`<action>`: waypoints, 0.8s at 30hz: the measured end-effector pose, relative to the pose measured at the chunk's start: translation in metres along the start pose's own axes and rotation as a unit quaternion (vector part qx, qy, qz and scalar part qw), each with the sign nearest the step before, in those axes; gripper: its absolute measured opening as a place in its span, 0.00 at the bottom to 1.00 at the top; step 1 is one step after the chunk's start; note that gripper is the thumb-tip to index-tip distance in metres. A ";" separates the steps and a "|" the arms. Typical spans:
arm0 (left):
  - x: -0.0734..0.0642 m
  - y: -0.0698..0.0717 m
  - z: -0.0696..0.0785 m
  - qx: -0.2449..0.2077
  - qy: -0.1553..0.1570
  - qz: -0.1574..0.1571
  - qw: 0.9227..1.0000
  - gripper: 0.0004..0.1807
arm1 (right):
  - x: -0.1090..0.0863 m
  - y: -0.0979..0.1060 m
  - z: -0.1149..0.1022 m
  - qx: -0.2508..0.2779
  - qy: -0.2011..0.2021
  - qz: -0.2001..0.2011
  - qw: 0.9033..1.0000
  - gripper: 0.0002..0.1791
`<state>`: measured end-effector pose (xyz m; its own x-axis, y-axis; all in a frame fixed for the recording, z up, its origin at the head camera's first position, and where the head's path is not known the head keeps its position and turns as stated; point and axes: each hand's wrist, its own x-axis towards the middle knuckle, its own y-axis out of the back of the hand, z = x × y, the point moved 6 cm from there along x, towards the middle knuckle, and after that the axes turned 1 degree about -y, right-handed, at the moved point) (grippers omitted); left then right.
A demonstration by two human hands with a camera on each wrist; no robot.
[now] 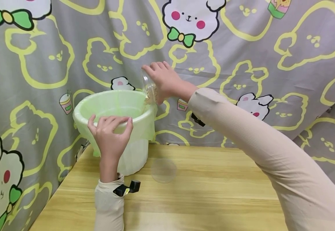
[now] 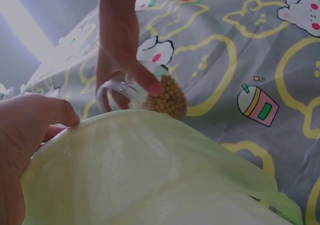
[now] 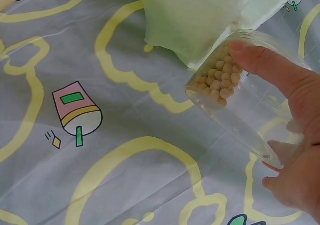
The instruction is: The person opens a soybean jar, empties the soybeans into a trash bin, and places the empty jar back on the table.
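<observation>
My right hand grips a clear jar, tilted with its mouth over the right rim of a pale green trash bin. Round, tan, soybean-like beans are heaped along the low side of the jar in the right wrist view. A few seem to be dropping over the rim, though they are blurred. The bin is lined with a thin, light green bag folded over its edge. On the near rim, my left hand holds the edge and the bag with bent fingers. The bin's bottom is hidden.
A clear round lid lies on the wooden table, right of the bin's base. Behind the bin hangs a grey cartoon-print curtain, close to the bin and my right hand. Another curtain section runs along the table's left edge.
</observation>
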<state>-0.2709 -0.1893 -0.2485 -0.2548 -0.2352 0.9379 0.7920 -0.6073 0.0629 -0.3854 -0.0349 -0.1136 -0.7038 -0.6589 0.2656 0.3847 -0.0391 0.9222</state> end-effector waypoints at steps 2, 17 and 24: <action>-0.001 0.000 0.000 0.001 0.000 0.000 1.000 0.08 | 0.001 -0.001 -0.001 -0.002 -0.001 -0.003 1.000 0.74; -0.001 0.000 0.000 0.004 -0.002 0.003 1.000 0.08 | 0.004 -0.005 -0.006 -0.022 0.017 0.008 1.000 0.72; -0.001 0.000 0.000 0.004 -0.004 0.005 1.000 0.09 | 0.007 -0.003 -0.011 -0.037 0.026 0.008 0.999 0.71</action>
<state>-0.2709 -0.1887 -0.2492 -0.2431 -0.2351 0.9411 0.7989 -0.5988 0.0568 -0.3852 -0.0473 -0.1175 -0.6653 -0.6987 0.2632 0.4407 -0.0829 0.8938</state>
